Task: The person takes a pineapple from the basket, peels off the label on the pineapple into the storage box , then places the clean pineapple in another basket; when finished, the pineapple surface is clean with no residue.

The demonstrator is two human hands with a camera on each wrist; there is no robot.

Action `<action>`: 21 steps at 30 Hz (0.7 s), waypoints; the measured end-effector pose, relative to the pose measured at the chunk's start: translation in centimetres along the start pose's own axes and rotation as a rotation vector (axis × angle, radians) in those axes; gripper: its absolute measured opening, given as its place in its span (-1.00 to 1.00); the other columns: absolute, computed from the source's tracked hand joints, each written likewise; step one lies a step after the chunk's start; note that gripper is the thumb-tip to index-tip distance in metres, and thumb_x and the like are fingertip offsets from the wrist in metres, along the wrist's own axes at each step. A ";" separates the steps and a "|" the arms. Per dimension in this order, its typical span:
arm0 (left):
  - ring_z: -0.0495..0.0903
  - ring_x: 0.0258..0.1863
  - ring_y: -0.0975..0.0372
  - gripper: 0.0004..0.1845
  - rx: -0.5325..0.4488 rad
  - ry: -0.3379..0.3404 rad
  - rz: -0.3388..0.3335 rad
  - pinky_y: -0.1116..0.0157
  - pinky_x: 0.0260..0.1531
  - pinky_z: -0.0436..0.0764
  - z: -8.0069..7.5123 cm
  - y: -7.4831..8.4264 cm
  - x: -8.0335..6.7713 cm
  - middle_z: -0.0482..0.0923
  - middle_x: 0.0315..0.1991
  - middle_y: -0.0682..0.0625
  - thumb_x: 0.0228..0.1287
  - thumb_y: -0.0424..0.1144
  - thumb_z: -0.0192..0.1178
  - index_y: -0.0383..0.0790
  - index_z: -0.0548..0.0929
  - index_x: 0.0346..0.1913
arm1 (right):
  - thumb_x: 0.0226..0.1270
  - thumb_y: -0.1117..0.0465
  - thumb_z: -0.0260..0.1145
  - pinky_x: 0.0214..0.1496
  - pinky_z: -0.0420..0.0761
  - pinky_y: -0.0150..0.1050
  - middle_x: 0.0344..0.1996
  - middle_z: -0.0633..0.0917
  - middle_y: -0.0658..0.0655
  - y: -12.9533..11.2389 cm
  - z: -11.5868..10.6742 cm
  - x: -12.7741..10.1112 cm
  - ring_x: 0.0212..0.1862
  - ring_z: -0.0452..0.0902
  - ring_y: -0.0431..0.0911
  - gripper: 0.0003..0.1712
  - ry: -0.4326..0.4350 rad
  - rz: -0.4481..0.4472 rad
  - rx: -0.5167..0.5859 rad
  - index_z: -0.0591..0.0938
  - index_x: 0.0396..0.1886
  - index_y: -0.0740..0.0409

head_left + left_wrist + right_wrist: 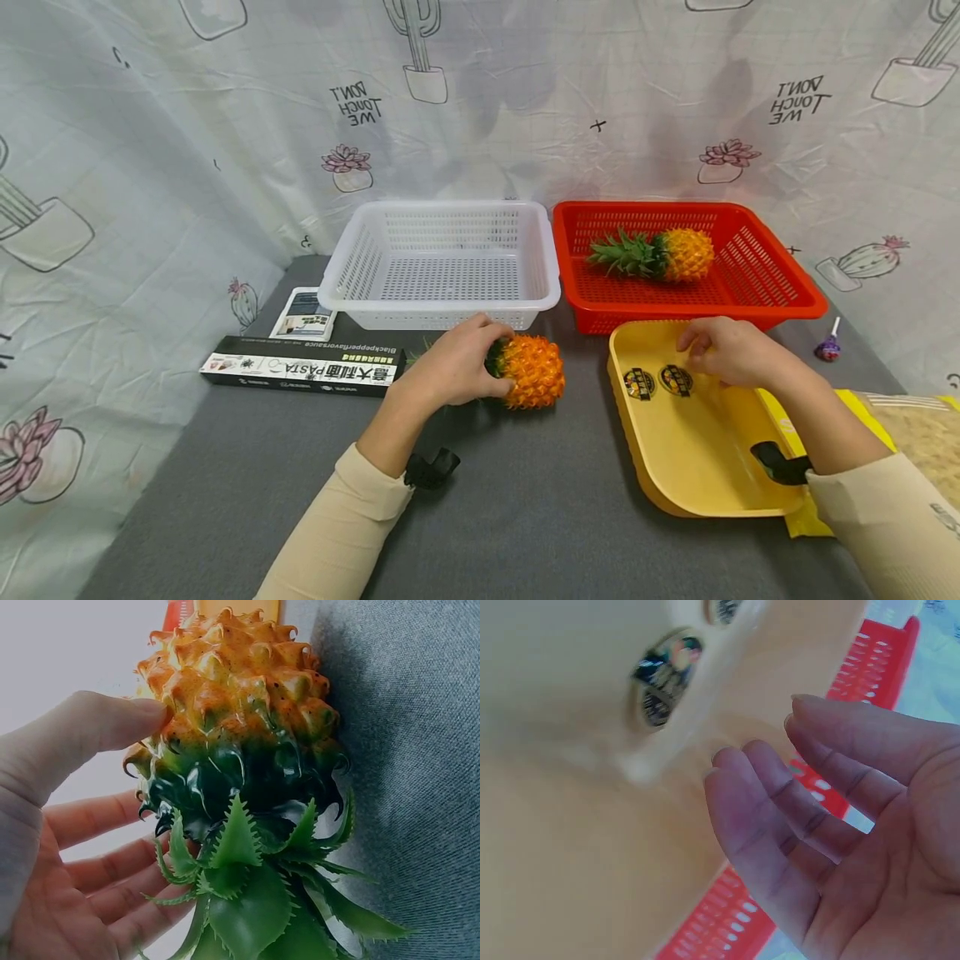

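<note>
An orange toy pineapple (533, 372) with green leaves lies on the grey table, in front of the white basket. My left hand (467, 360) is curled round it where leaves meet body; in the left wrist view the thumb (124, 724) touches the pineapple's (236, 697) bumpy skin, and the other fingers pass behind it, tips hidden. Over the far end of a yellow tray (697, 467) is my right hand (731, 352), holding nothing. Its fingers (739, 817) are loosely bent, apart from the thumb, in the right wrist view. Two round black stickers (677, 380) show inside the tray.
A white basket (450, 313) and a red basket (675, 318) holding another pineapple (686, 255) stand along the back. At left lie a pasta box (300, 367) and a white packet (303, 315). A lollipop (828, 346) and a yellow pasta bag (918, 442) lie at right.
</note>
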State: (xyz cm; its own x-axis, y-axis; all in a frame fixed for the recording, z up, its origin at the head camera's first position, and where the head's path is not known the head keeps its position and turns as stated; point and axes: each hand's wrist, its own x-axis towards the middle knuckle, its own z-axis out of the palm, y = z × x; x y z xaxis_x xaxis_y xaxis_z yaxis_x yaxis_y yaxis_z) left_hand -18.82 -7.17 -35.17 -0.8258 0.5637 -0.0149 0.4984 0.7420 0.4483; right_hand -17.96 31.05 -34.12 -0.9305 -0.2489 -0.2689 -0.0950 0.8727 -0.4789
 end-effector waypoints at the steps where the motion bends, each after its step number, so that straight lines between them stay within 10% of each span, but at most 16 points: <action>1: 0.57 0.15 0.04 -0.29 0.000 0.002 0.000 0.05 0.19 0.58 0.0 0.0 0.0 0.52 0.25 -0.09 0.15 -0.04 0.48 -0.17 0.55 0.37 | 0.35 0.31 0.35 -0.41 0.67 -0.17 -0.26 0.70 0.20 -0.2 0.0 0.0 -0.38 0.61 -0.04 -0.73 0.007 -0.008 -0.008 0.63 -0.01 0.34; 21: 0.57 0.13 0.05 -0.29 0.009 0.021 0.010 0.05 0.19 0.58 0.2 -0.1 0.0 0.54 0.21 -0.09 0.12 -0.04 0.50 -0.17 0.57 0.34 | 0.45 0.14 0.37 -0.10 0.76 -0.06 0.03 0.71 0.28 -5.6 0.4 -0.1 -0.09 0.70 0.03 -0.64 0.062 -0.092 0.204 0.62 0.14 0.19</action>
State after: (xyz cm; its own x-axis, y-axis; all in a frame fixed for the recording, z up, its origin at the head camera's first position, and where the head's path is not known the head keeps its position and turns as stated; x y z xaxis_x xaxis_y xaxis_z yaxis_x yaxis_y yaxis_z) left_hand -18.79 -7.16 -35.38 -0.8263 0.5632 0.0080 0.5085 0.7398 0.4405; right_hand -17.16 26.07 -31.75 -0.9416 -0.2921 -0.1677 -0.1131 0.7431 -0.6596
